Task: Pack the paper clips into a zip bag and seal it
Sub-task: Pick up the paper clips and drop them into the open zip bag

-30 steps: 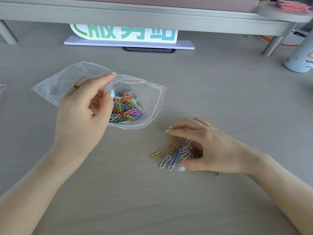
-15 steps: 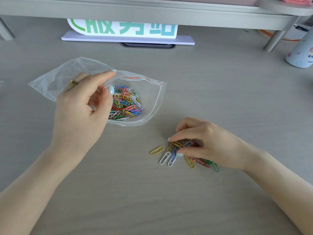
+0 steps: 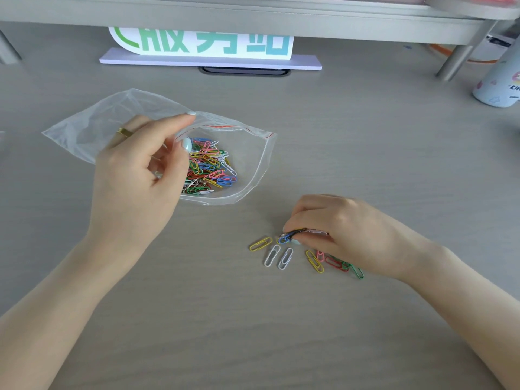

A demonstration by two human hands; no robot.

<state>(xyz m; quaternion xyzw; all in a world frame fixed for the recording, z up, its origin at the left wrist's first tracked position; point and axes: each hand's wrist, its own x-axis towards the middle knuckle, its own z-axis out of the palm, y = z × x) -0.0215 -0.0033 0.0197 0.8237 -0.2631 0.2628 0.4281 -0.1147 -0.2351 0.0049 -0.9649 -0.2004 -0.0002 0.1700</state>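
Note:
A clear zip bag (image 3: pixel 250 161) with a red seal line lies on the desk, its mouth facing right. My left hand (image 3: pixel 138 175) pinches the upper lip and holds the mouth open. Inside the bag lies a heap of coloured paper clips (image 3: pixel 209 167). My right hand (image 3: pixel 337 235) is curled just above the desk, pinching a small bunch of clips (image 3: pixel 289 237) between thumb and fingers. Several loose clips (image 3: pixel 284 256) lie on the desk below and beside that hand; some are partly hidden under it.
A raised grey shelf (image 3: pixel 253 15) spans the back of the desk on metal legs. Under it stands a white sign with green characters (image 3: pixel 202 43). A pale bottle (image 3: pixel 498 80) stands at the far right.
My right hand has closed from a spread cover over the clip pile into a pinch, gathering a bunch and lifting slightly, leaving several clips on the desk. My left hand keeps holding the bag open.

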